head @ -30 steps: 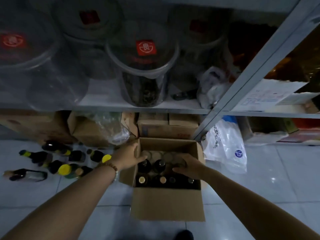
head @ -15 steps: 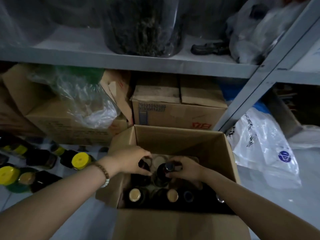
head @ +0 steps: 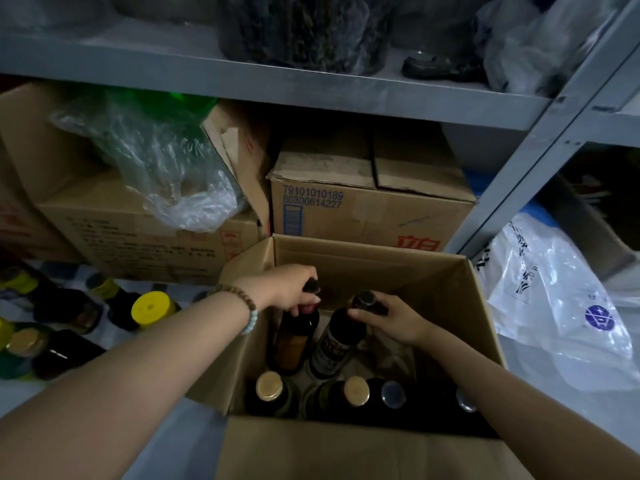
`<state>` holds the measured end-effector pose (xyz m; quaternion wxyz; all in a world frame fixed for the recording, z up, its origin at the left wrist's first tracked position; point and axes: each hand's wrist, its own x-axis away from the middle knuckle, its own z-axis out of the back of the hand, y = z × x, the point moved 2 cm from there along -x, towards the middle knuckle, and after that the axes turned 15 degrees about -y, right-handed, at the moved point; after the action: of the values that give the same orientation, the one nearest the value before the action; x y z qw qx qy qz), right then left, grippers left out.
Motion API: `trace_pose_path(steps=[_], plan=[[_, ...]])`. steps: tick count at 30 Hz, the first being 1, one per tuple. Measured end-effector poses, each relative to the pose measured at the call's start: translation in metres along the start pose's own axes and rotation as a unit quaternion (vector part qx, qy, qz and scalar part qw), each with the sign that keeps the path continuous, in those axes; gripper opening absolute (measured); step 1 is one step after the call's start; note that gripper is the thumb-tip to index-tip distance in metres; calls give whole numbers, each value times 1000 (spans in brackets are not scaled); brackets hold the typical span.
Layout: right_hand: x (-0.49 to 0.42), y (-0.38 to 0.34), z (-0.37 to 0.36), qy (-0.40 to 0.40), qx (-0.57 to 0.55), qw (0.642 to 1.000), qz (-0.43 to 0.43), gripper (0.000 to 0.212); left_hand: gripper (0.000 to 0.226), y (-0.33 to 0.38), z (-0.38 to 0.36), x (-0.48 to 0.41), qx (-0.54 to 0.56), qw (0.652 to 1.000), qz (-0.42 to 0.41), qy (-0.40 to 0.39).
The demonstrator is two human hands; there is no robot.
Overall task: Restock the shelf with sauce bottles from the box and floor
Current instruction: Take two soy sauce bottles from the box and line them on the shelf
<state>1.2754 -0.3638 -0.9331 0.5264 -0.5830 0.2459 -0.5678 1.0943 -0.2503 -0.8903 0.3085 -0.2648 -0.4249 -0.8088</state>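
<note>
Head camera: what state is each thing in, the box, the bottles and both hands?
Cardboard box: open, holding bottles.
Left bottle: capped, gripped at neck.
Right bottle: capped, gripped at top.
Left hand: grips left bottle.
Right hand: grips right bottle.
Front-row bottles: capped, upright.
Floor bottles: capped.

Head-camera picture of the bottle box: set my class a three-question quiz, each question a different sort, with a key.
1. True or false: the left hand and the right hand each grip the top of a dark bottle in the open box.
2. The white bag with a blue emblem is: A) inside the box; B) right of the box; C) on the upper shelf.
3. Fill in: the left wrist wears a beaded ____.
Key: 1 true; 2 B; 3 bracelet.
</note>
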Motion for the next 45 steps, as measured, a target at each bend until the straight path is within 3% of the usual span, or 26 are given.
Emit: trace_pose_path(steps=[2, 5, 13, 20, 25, 33, 35, 39, 45], plan=[[-2, 5, -1, 7, -23, 1000, -12, 24, 23, 0, -3, -11, 56, 998, -19, -7], [-7, 10, -6, 14, -60, 997, -35, 24, 23, -4, -6, -22, 62, 997, -16, 42], [-1, 8, -16, 95, -111, 989, 10, 13, 10, -8, -12, -22, 138, 987, -49, 60], [17, -2, -19, 85, -56, 995, 17, 16, 13, -4, -25, -6, 126, 985, -85, 87], [35, -46, -6, 80, 7, 996, 46, 19, 15, 10, -3, 24, 109, 973, -140, 145], [122, -203, 50, 145, 24, 985, 87, 5, 38, 97, 98, 129, 146, 917, -277, 249], [149, -259, 63, 176, 20, 979, 100, 5, 31, 127, 131, 169, 163, 898, -303, 275], [203, -381, 76, 226, 20, 960, 162, 26, 34, 186, 196, 261, 203, 847, -350, 345], [284, -578, 90, 290, -56, 916, 272, 33, 13, 284, 304, 432, 271, 784, -386, 404]])
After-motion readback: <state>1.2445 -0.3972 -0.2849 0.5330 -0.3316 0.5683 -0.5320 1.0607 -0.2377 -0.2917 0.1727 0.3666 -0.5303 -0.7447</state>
